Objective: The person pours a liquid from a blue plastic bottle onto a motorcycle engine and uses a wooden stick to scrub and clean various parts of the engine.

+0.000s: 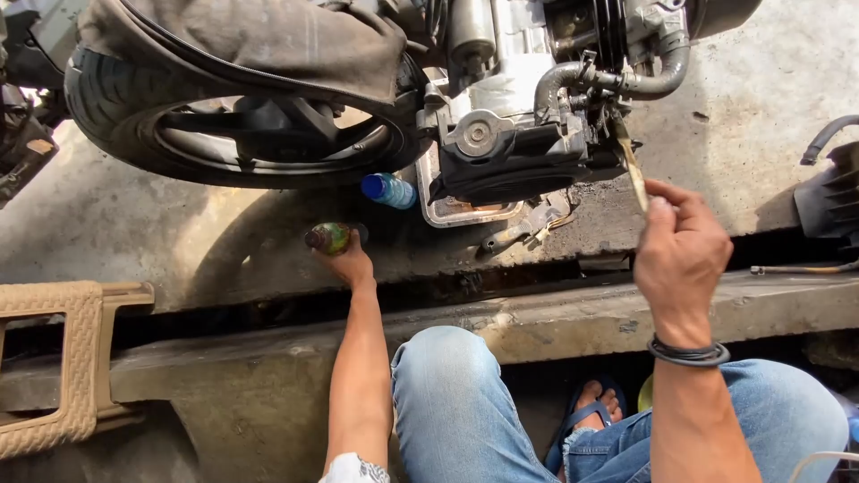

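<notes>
My left hand (pixel 352 263) reaches forward and grips a small green bottle (pixel 327 237) standing on the concrete ground below the scooter's rear wheel (pixel 116 107). My right hand (pixel 680 250) is raised and pinches a thin, dirty brush (pixel 632 165) by its handle. The brush tip points up at the grimy engine (pixel 514 143), near a grey rubber hose (pixel 626 82). A black band circles my right wrist. My knees in blue jeans fill the bottom of the view.
A blue-capped plastic bottle (pixel 389 190) lies under the engine beside a metal tray (pixel 465 213). A wrench (pixel 514 233) lies on the ground. A tan plastic stool (pixel 63 358) stands at left. A black part (pixel 828 197) sits at right. A gutter gap (pixel 268 309) runs across.
</notes>
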